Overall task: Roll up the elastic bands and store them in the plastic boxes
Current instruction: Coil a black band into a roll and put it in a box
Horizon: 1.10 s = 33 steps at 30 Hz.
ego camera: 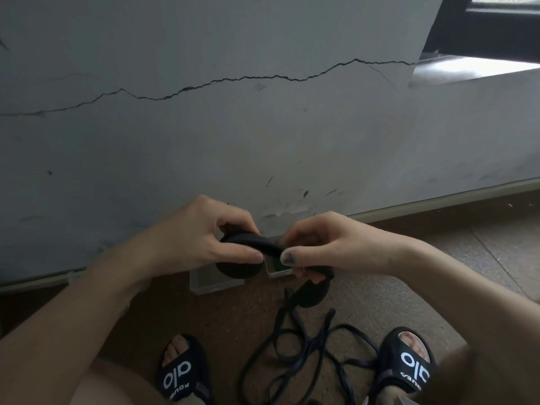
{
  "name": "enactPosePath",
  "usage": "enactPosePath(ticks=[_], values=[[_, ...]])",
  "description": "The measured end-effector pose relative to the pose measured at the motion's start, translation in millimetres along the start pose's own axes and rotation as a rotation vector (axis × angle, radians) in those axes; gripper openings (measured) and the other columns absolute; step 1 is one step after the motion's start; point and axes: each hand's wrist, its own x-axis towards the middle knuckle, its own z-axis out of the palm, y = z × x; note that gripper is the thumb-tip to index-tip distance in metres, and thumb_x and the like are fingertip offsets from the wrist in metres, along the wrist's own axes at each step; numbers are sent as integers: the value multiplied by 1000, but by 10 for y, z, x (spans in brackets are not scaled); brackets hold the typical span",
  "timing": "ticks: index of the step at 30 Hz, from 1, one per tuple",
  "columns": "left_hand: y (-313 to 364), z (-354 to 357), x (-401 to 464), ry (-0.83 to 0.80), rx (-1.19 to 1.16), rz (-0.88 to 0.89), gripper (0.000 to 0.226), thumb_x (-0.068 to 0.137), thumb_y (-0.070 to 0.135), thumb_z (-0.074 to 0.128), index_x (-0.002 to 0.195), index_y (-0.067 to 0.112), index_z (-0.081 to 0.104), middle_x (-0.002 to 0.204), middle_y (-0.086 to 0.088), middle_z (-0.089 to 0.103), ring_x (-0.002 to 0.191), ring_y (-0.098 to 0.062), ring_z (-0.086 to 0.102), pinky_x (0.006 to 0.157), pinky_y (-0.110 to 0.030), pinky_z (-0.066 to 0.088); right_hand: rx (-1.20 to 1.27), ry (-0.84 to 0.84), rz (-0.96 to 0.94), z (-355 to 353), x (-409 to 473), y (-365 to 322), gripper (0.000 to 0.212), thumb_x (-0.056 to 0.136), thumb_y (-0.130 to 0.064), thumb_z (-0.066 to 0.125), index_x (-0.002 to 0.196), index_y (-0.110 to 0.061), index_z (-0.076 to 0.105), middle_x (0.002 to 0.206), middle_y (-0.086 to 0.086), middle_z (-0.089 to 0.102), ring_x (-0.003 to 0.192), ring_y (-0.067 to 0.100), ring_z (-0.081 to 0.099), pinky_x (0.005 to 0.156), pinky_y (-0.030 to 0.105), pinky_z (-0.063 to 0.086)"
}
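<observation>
The left hand (201, 238) gripped a flat, tightly wound black roll of elastic band (238, 267), thumb laid across its near face and fingers curled over its far side, seemingly so the coil could not spring loose. The right hand (318, 247) pinched the free black strip (270, 248) where it left the roll, thumb pressed on top and the other fingers tucked beneath; that pinch probably kept the band taut and flat as it fed onto the coil. The two hands sat just beside each other, joined by that short stretch of band.

Below the right hand the strip dropped away and ran into a loose tangle of thin dark elastic band (306, 346) lying on the speckled brown floor (409, 273) between the person's feet, which wore black slide sandals with white lettering (182, 372). By the look of that slack, a good share of the winding remained to be done.

Directly behind and under the hands stood small clear plastic boxes (211, 280) on the floor against the foot of a grey cracked wall (263, 127), one of them showing a greenish inside (277, 266). Their place close by likely meant a finished roll could be dropped in with a short reach. Whether any box already held a roll could not be told, since the hands hid them.
</observation>
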Motion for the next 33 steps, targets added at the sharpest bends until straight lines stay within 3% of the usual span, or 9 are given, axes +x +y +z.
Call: enactPosePath(ticks=[6, 10, 14, 17, 21, 24, 27, 29, 33], values=[[-10, -93, -21, 64, -25, -35, 22, 84, 53, 74, 94, 34, 76, 86, 13, 74, 86, -13, 71, 77, -41, 58, -552, 222, -293, 82, -8, 50, 11, 102, -19, 63, 110, -17, 71, 65, -16, 61, 58, 2, 61, 55, 13, 40], [-3, -160, -38, 97, -27, -54, 23, 79, 50, 70, 92, 32, 76, 85, 14, 73, 87, -9, 71, 77, -21, 54, -679, 211, -373, 160, -16, 81, 35, 106, -16, 52, 141, -17, 59, 89, -20, 59, 76, -3, 59, 68, 11, 40], [-7, -193, -46, 111, -36, -61, 25, 80, 52, 73, 92, 30, 76, 83, 13, 73, 86, -10, 70, 75, -17, 51, -982, 359, -355, 253, 16, 199, 56, 95, -13, 59, 149, -14, 46, 113, 5, 69, 82, 30, 68, 60, 39, 56], [-24, -205, -53, 134, -13, -50, 32, 79, 61, 70, 91, 31, 76, 84, 12, 72, 86, -10, 70, 73, -17, 51, -1141, 449, -281, 318, 84, 283, 78, 79, -4, 74, 150, -10, 42, 111, 6, 65, 83, 29, 65, 52, 37, 52], [-30, -248, -88, 182, -2, -39, 36, 76, 62, 65, 92, 31, 75, 85, 14, 73, 86, -10, 71, 76, -18, 53, -881, 393, -274, 334, 49, 225, 55, 88, -27, 63, 141, -27, 48, 112, -5, 61, 92, 19, 61, 68, 31, 51], [14, -246, -87, 184, 1, -8, 33, 77, 60, 66, 93, 32, 75, 86, 16, 73, 87, -9, 71, 76, -18, 53, -665, 304, -227, 334, 31, 154, 48, 85, -44, 66, 130, -32, 55, 112, -10, 60, 101, 12, 60, 83, 39, 54], [54, -204, -62, 176, 26, 28, 28, 80, 57, 68, 95, 35, 74, 88, 17, 73, 87, -9, 71, 74, -22, 54, -345, 312, -163, 332, 81, 39, 48, 92, -53, 62, 137, -36, 56, 130, -16, 63, 123, -1, 56, 104, 38, 49], [76, -169, -35, 162, 58, 53, 26, 82, 56, 68, 97, 36, 74, 88, 18, 73, 88, -9, 70, 74, -26, 54, -54, 274, -161, 359, 120, -46, 39, 100, -47, 54, 135, -31, 61, 128, -13, 68, 123, 0, 60, 106, 38, 50], [130, -125, -6, 159, 46, 107, 25, 84, 52, 69, 101, 36, 73, 92, 18, 73, 89, -5, 70, 74, -18, 54, 130, 280, -185, 390, 197, -138, 31, 107, -36, 48, 111, -15, 69, 103, 2, 72, 104, 21, 70, 98, 48, 51]])
